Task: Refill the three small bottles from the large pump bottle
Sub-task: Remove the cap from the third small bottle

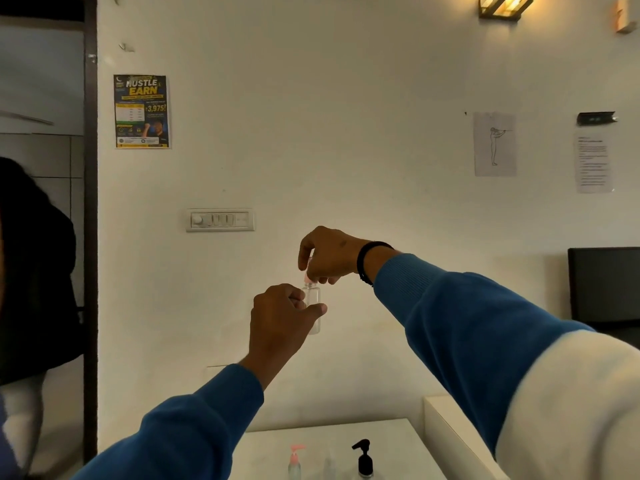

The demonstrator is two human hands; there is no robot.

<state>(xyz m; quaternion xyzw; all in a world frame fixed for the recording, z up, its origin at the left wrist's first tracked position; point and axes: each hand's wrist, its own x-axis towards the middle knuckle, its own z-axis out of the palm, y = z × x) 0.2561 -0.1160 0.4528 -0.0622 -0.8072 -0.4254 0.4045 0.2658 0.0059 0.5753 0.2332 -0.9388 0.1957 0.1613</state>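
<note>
both arms, in blue sleeves, were stretched forward and raised high above the white table (398, 445), in front of the pale wall (346, 133). the left hand (280, 320) grasped a small clear bottle (313, 299) with curled fingers and the thumb across its body, holding it upright in the air. the right hand (329, 254), with a black band on its wrist, came from above and pinched the pink top (307, 279) of this bottle with the fingertips. if the top was screwed on or loose, i could not tell.

on the near part of the table stood three more bottles in a row. at the left was a small bottle with a pink pump (296, 460), in the middle a small clear bottle (329, 465) that was hard to see, and at the right a bottle with a black pump (364, 460). they stood near each other but apart.

to the right of the table was a white ledge (450, 431), and farther right a dark screen (604, 285) stood against the wall. on the wall there was a switch panel (220, 220), a dark poster (142, 111) with yellow words at the left, and two paper sheets (494, 144) at the right. a lamp (505, 6) shone warm at the top. at the far left was a dark door frame (90, 237) and a part of another person in dark clothes (34, 271).
</note>
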